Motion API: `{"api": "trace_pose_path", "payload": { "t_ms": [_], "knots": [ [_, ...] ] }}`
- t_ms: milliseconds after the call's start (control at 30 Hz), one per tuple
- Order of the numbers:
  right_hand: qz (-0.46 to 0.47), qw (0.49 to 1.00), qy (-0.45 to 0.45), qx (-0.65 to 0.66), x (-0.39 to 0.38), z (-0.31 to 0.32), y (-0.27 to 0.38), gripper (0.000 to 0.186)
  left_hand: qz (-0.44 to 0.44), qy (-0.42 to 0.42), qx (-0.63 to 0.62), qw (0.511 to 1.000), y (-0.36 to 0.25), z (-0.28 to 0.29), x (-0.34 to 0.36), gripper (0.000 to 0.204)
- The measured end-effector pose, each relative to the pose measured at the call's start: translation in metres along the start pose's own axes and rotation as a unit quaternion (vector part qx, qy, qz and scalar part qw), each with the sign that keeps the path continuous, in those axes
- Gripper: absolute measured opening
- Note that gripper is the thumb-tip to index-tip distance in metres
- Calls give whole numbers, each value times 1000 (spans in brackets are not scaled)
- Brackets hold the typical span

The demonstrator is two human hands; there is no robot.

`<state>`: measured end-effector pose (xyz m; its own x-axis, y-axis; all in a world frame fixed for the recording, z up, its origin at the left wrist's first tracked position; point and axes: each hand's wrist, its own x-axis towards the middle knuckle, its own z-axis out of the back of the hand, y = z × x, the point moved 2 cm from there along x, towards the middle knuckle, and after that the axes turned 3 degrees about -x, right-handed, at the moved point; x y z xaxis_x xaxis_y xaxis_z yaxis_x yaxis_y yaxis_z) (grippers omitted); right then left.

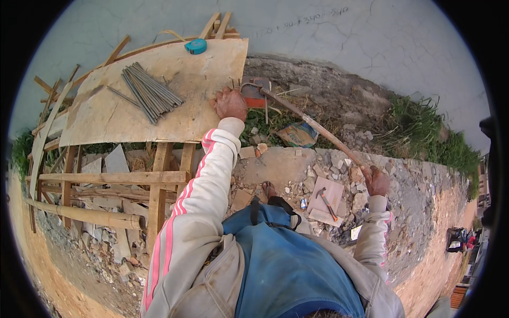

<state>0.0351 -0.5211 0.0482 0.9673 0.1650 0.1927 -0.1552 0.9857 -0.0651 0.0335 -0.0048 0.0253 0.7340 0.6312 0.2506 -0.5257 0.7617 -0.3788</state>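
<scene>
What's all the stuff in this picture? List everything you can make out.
plywood sheet: one, tan, upper left
metal rods: a pile, grey, on the plywood
tape measure: one, teal, plywood's far edge
hooked bar: one, rusty brown, in the right hand
red block: one, beside the left hand
sack: one, multicoloured, by the wall
hammer: one, orange-black handle, on a pinkish slab
timbers: several, light brown, around the plywood
pole: one, tan, lower left
rubble: plenty, greyish, ground
grass: patches, green, right
wall: one, grey, behind
sleeves: two, white-pink
left hand: one, plywood's right edge
right hand: one, right
</scene>
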Motion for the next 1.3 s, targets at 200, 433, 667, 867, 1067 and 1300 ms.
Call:
{"api": "trace_pose_path", "payload": {
  "t_ms": [200,433,667,867,1067,1300],
  "knots": [
    [-23,999,21,16,-15,-24,5,74,-13,-2,-15,1000,2,-2,0,24],
    [-48,998,41,6,-36,-1,21,78,-44,-13,-12,999,7,-1,2,26],
    [-100,993,59,2,-104,11,62,76,-98,-20,-39,994,16,-5,5,26],
    [-100,995,24,12,-99,32,67,78,-181,-11,-98,979,36,-2,17,33],
    [-115,993,32,21,-108,36,74,80,-166,143,-216,951,52,0,42,49],
    [-66,990,126,17,-72,80,61,76,-171,106,-209,957,54,-2,39,47]
  ]
}}
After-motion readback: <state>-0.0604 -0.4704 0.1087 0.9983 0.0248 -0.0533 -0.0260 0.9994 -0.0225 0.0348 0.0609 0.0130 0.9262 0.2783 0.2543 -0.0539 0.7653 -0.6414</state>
